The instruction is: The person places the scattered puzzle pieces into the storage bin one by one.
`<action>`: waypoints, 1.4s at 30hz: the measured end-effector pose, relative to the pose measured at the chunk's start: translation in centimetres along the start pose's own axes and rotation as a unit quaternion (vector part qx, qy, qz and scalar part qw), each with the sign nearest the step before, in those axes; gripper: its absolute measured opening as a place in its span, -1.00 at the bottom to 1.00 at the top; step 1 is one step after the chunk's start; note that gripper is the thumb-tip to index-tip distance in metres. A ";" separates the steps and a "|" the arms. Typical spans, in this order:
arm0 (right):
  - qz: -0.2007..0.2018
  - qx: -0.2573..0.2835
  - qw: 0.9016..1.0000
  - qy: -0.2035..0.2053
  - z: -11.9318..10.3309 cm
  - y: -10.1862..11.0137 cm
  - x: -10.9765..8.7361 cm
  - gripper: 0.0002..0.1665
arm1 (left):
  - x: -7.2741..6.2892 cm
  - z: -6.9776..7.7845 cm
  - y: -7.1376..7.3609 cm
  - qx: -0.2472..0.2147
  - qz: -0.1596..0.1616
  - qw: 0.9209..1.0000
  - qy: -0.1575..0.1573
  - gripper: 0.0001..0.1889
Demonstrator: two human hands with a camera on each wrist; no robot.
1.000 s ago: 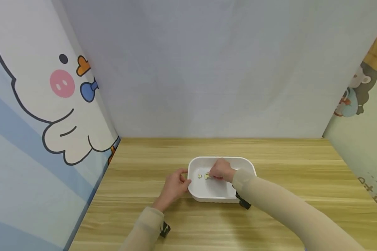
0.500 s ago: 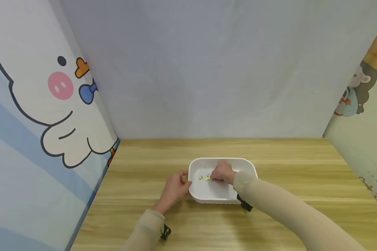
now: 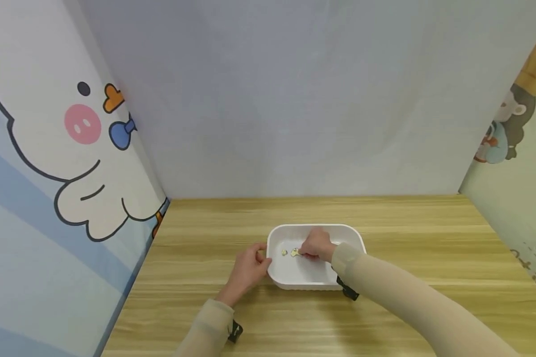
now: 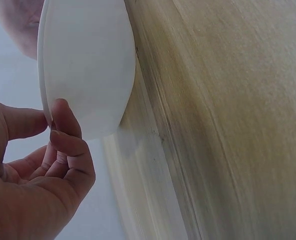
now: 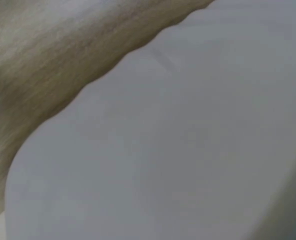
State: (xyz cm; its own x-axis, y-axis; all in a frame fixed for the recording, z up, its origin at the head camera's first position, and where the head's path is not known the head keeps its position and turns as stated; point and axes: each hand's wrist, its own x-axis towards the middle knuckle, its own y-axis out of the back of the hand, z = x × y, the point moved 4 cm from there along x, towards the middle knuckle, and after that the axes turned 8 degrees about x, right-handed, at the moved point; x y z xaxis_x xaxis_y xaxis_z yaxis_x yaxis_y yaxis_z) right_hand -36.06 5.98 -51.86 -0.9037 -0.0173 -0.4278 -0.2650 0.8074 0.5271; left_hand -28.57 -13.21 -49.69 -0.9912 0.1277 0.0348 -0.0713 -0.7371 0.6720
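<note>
Left hand (image 3: pixel 248 267): thumb and fingers nearly closed, pinching the rim of the white tray (image 3: pixel 299 273) at its left end. Tray sits flat, directly right of that hand. Right hand (image 3: pixel 317 244): inside the tray, fingers curled down, fingertips at the edge of a pale yellow piece (image 3: pixel 295 253). Can't tell if it has hold of anything. Smaller piece (image 3: pixel 284 253) lies on the tray floor just left of the yellow one, between the two hands.

Surface: wood-grain tabletop (image 3: pixel 205 225) under tray and both forearms. Beyond the hands, plain grey-white backdrop (image 3: pixel 312 99). Well off to the left hand's side, blue panel with a big white cartoon bird (image 3: pixel 35 134); to the right hand's side, pale green panel with a cartoon figure (image 3: pixel 513 119), cut by the frame edge.

Hidden: right fingertips, plus the tray's right end behind the beige right sleeve (image 3: pixel 406 292). Right wrist view gets only tray wall, wood and a dim blur in one corner; hand's out of it. Markings on both pieces too small to read.
</note>
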 end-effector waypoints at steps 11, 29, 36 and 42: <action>-0.019 0.034 0.999 -0.011 -0.2 0.9 -0.4 -0.81 | -0.1 -0.2 -0.1 0.011 -0.004 1.000 0.008 -0.61; -0.052 0.187 0.978 0.074 -0.6 16.5 -6.4 -0.64 | 0.2 -0.3 -0.4 0.022 -0.009 1.000 0.002 -0.60; -0.009 0.100 0.992 0.070 3.8 20.3 -7.6 -0.58 | 0.1 -0.2 -0.6 0.022 -0.008 1.000 0.006 -0.59; 0.001 0.008 0.996 0.091 8.2 20.8 -8.2 -0.73 | 0.0 0.0 -0.8 0.031 -0.007 0.999 0.010 -0.59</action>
State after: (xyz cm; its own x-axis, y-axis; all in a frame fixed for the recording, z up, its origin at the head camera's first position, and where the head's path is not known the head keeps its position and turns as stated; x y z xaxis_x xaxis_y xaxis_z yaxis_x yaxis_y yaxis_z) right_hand -31.36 27.79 -43.43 -0.9508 -0.1205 -0.2853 -0.2583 0.8169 0.5157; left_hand -28.52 -12.60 -50.28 -0.9922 0.1242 0.0101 -0.0793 -0.6922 0.7174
